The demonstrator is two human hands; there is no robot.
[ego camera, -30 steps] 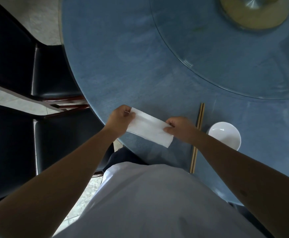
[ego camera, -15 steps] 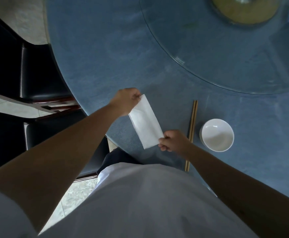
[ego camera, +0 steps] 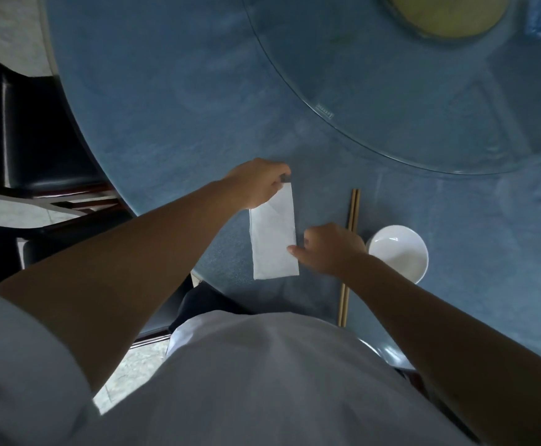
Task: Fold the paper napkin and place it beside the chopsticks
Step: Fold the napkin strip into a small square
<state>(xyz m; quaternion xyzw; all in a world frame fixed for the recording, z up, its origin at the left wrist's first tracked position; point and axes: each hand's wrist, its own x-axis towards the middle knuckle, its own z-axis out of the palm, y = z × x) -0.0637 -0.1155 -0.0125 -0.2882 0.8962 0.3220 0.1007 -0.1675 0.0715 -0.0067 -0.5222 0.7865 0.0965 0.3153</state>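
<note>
A white paper napkin (ego camera: 274,239), folded into a long narrow strip, lies lengthwise on the blue table (ego camera: 172,117), left of the chopsticks (ego camera: 350,239). My left hand (ego camera: 256,185) pinches its far end. My right hand (ego camera: 330,247) has its fingers closed against the napkin's right edge near the near end, and covers the middle of the chopsticks. The wooden chopsticks lie together, pointing away from me.
A white bowl (ego camera: 397,252) stands right of the chopsticks. A glass turntable (ego camera: 423,101) covers the far right of the table. Black chairs (ego camera: 37,140) stand to the left beyond the table edge. My white shirt fills the bottom of the view.
The napkin has turned from lying crosswise to pointing away from me and has come down toward the table beside the chopsticks. My left hand went farther out, my right hand nearer.
</note>
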